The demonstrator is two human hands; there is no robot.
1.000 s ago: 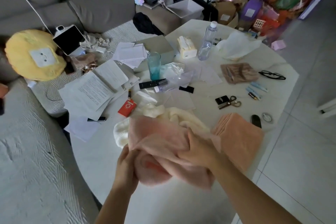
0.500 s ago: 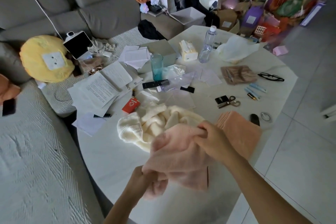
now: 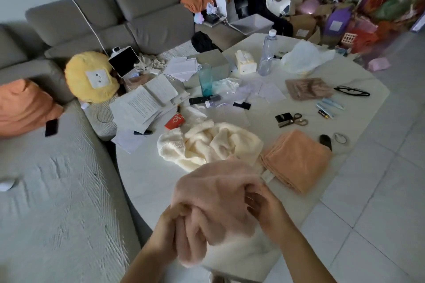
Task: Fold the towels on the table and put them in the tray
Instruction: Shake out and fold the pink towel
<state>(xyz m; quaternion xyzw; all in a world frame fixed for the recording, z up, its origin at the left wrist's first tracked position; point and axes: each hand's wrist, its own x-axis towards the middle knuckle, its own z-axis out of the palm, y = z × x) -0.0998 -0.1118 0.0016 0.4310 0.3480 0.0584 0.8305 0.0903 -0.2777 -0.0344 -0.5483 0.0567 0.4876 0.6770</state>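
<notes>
The pink towel [image 3: 213,193] is bunched and soft-looking, held up over the near edge of the bench [image 3: 142,181]. My left hand [image 3: 169,225] grips its lower left fold with fingers curled into the cloth, and my right hand [image 3: 264,209] pinches its right edge between thumb and fingertips. It hangs crumpled, not yet squared. Just beyond it the cream towel [image 3: 207,142] lies in a loose heap on the bench, and to its right the orange towel [image 3: 296,158] sits folded in a neat stack with a small tag at its near corner. Farther out, a teal glass [image 3: 205,79] and a clear water bottle [image 3: 266,53] stand upright; how full they are I cannot tell. A tissue box [image 3: 245,62] has tissue poking up. Past the bench's far edge sits a pale open bin [image 3: 251,23]; its contents are hidden.
</notes>
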